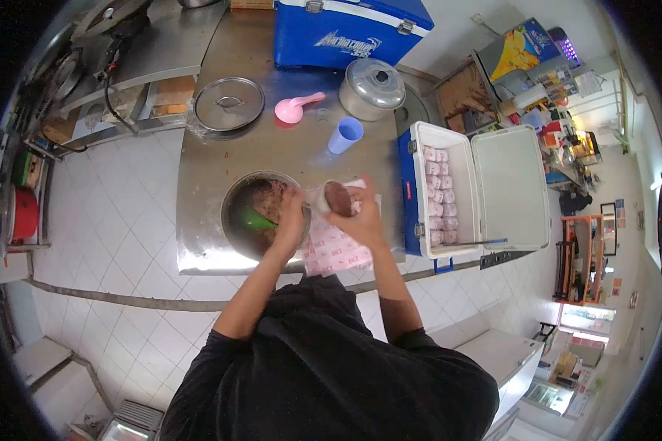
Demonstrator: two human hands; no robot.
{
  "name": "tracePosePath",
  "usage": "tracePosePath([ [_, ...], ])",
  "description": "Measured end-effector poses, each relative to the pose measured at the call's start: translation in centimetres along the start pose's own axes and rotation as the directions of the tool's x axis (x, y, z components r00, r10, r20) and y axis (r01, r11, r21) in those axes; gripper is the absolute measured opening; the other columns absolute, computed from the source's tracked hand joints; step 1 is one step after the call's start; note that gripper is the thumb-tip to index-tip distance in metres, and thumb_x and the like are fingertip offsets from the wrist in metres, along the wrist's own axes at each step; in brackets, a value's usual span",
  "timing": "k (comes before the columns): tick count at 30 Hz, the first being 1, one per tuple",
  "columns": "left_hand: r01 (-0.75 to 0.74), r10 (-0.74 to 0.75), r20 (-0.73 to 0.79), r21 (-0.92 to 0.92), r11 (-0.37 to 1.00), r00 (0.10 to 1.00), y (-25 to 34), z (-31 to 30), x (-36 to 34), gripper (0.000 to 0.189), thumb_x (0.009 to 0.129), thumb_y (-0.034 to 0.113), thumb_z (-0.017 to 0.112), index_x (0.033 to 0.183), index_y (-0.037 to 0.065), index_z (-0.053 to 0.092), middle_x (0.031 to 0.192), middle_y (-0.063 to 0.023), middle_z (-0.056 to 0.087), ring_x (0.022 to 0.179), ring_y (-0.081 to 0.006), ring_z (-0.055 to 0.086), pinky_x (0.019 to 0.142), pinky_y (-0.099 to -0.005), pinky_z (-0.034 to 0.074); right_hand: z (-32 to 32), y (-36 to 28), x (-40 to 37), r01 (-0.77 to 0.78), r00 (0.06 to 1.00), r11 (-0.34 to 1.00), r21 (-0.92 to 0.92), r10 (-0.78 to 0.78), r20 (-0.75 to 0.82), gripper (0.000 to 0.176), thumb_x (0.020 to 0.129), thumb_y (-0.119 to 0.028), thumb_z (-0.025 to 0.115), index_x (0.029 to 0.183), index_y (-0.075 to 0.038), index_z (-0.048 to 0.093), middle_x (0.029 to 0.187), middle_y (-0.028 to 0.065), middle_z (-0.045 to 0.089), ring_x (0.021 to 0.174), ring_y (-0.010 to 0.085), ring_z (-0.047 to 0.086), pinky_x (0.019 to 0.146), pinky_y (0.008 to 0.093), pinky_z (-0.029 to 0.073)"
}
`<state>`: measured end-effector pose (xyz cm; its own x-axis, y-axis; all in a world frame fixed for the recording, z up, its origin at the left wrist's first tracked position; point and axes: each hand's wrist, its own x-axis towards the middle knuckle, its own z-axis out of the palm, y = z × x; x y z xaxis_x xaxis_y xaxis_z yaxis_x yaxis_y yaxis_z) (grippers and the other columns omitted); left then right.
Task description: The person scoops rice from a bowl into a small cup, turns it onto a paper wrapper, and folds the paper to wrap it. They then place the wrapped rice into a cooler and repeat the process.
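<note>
The person leans over the steel worktop with the hands close together, each gripping something. The left hand is closed on the handle of a green scoop. The scoop's long axis slants from that hand down and out to the left, with its bowl dipped into the round pot of dark red mix beneath. The right hand wraps a small cup, held just beside the left hand at the pot's rim. Its filled mouth is turned upward; I cannot tell any tilt. Under the right hand lies a pink-printed sheet. Further right, an open cooler holds rows of pink-topped cups.
</note>
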<state>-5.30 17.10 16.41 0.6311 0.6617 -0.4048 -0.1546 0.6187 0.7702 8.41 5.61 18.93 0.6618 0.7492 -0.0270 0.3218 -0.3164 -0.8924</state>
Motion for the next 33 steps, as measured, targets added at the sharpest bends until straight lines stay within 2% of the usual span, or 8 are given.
tracePosePath([
  [3, -0.404, 0.509, -0.050, 0.545, 0.735, 0.859, -3.3, 0.3, -0.7, 0.036, 0.100, 0.020, 0.055, 0.129, 0.000, 0.053, 0.130, -0.0159, 0.057, 0.115, -0.0228, 0.054, 0.102, -0.0380, 0.040, -4.7, 5.5, 5.6, -0.105, 0.981, 0.881, -0.462, 0.016, -0.191, 0.126, 0.057, -0.045, 0.092, 0.151, 0.006, 0.024, 0.125, 0.0204, 0.061, 0.121, 0.0355, 0.057, 0.102, 0.0556, 0.040],
  [6, -0.270, 0.266, 0.078, 0.483, 0.833, 0.961, -5.8, 1.4, -3.2, 0.026, 0.098, 0.016, 0.057, 0.118, -0.001, 0.058, 0.114, -0.0155, 0.062, 0.105, -0.0242, 0.057, 0.094, -0.0381, 0.044, -7.5, 11.9, 12.2, -0.289, 0.949, 0.710, -0.642, 0.126, -0.288, 0.124, 0.060, -0.054, 0.088, 0.151, 0.002, 0.026, 0.135, 0.0182, 0.056, 0.132, 0.0365, 0.048, 0.106, 0.0675, 0.026],
  [7, -0.149, 0.144, 0.060, 0.635, 0.758, 0.988, -7.1, 2.1, -3.5, 0.021, 0.096, 0.016, 0.060, 0.109, -0.001, 0.061, 0.104, -0.0166, 0.064, 0.102, -0.0312, 0.060, 0.092, -0.0415, 0.046, -8.1, 14.1, 13.9, -0.279, 0.954, 0.704, -0.653, 0.122, -0.275, 0.124, 0.060, -0.055, 0.088, 0.152, 0.002, 0.026, 0.136, 0.0184, 0.055, 0.132, 0.0364, 0.048, 0.105, 0.0670, 0.027],
  [12, -0.491, 0.103, 0.480, 0.847, 0.204, 0.871, -19.1, -1.4, -2.5, 0.020, 0.093, 0.016, 0.060, 0.107, 0.001, 0.062, 0.106, -0.0186, 0.063, 0.109, -0.0389, 0.056, 0.099, -0.0495, 0.043, -8.8, 21.9, 16.9, -0.232, 0.972, 0.626, -0.744, 0.122, -0.200, 0.127, 0.060, -0.064, 0.086, 0.152, 0.000, 0.026, 0.139, 0.0185, 0.053, 0.131, 0.0361, 0.048, 0.102, 0.0654, 0.031],
  [15, -0.578, 0.008, 0.583, 0.808, -0.112, 0.813, -21.9, -2.8, -1.3, 0.021, 0.090, 0.014, 0.063, 0.105, 0.000, 0.062, 0.106, -0.0179, 0.061, 0.108, -0.0374, 0.054, 0.099, -0.0485, 0.043, -11.4, 19.5, 12.0, 0.052, 0.995, 0.791, -0.609, -0.096, -0.040, 0.095, 0.070, -0.050, 0.086, 0.140, 0.001, 0.044, 0.128, 0.0212, 0.058, 0.124, 0.0388, 0.052, 0.104, 0.0537, 0.039],
  [18, -0.403, 0.153, 0.385, 0.909, 0.104, 0.910, -21.7, -1.4, -2.0, 0.020, 0.089, 0.013, 0.064, 0.103, -0.001, 0.063, 0.105, -0.0179, 0.062, 0.108, -0.0378, 0.055, 0.097, -0.0472, 0.045, -13.2, 19.4, 5.3, 0.115, 0.952, 0.933, -0.340, -0.006, 0.306, 0.045, 0.080, -0.033, 0.082, 0.112, -0.004, 0.067, 0.115, 0.0161, 0.064, 0.112, 0.0345, 0.060, 0.093, 0.0417, 0.050],
  [23, -0.380, 0.199, 0.360, 0.922, 0.073, 0.912, -21.1, 0.5, -2.2, 0.025, 0.088, 0.015, 0.067, 0.107, -0.001, 0.063, 0.103, -0.0212, 0.062, 0.103, -0.0419, 0.058, 0.093, -0.0497, 0.048, -10.7, 24.0, 0.5, 0.520, 0.590, 0.824, -0.225, -0.156, 0.792, 0.023, 0.075, -0.020, 0.079, 0.092, -0.007, 0.071, 0.100, 0.0113, 0.065, 0.105, 0.0313, 0.061, 0.090, 0.0429, 0.052],
  [33, -0.248, 0.053, 0.249, 0.968, -0.029, 0.967, -18.1, 3.3, -3.7, 0.067, 0.079, 0.052, 0.077, 0.117, -0.001, 0.061, 0.110, -0.0274, 0.063, 0.105, -0.0435, 0.062, 0.094, -0.0492, 0.049, -10.1, 25.9, 1.6, 0.581, 0.486, 0.790, -0.196, -0.143, 0.862, 0.009, 0.082, -0.010, 0.069, 0.088, -0.004, 0.072, 0.097, 0.0148, 0.065, 0.100, 0.0340, 0.063, 0.088, 0.0438, 0.052],
])
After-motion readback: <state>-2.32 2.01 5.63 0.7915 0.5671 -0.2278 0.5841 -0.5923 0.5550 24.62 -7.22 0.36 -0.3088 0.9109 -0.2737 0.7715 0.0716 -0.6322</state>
